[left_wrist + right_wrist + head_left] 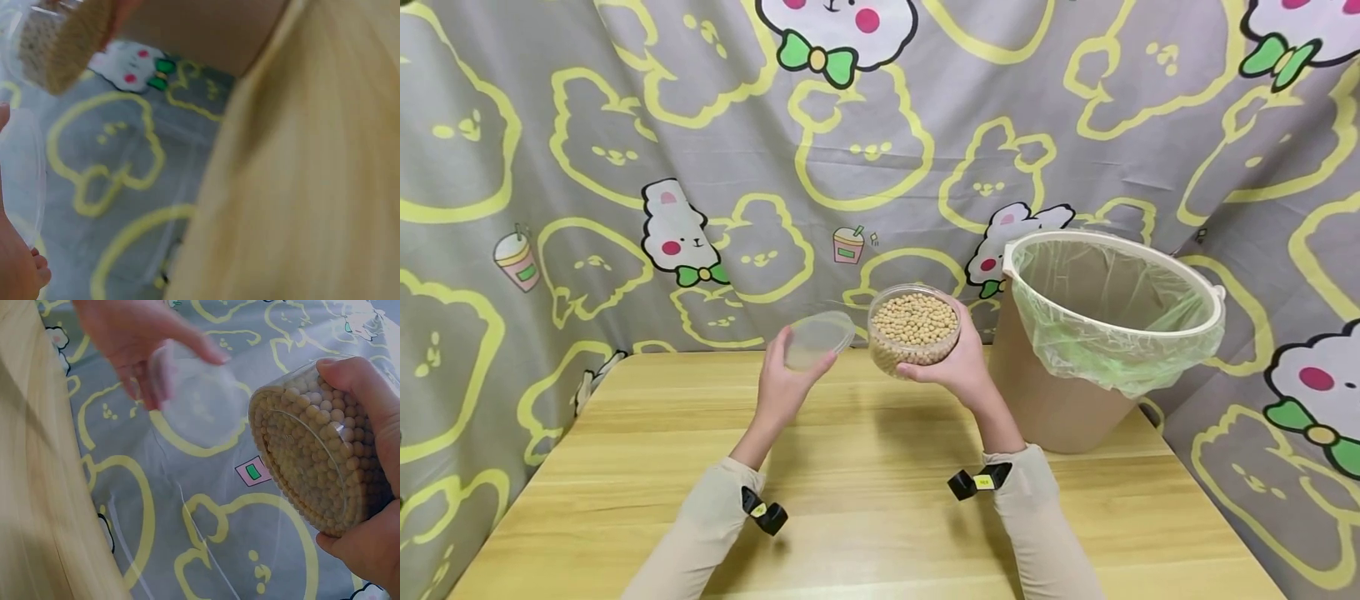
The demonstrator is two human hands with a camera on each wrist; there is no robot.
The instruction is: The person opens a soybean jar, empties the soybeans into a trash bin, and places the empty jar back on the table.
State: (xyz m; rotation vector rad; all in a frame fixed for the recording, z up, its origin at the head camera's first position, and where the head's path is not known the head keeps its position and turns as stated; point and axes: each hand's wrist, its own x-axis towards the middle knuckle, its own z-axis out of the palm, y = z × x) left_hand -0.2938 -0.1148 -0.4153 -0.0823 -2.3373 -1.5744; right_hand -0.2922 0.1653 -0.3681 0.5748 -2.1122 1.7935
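Observation:
My right hand grips a clear round plastic jar by its side, up off the table. Soybeans fill it nearly to the rim, and its top is uncovered and tilted toward the head camera. To the left, my left hand holds a translucent round lid by its edges between thumb and fingers. The lid is in the air, apart from the jar. In the left wrist view, only part of the lid and the jar shows.
A beige trash bin with a green plastic liner folded over its rim stands at the table's back right, just beyond my right forearm. Below both hands is a wooden table. A patterned grey curtain hangs behind it.

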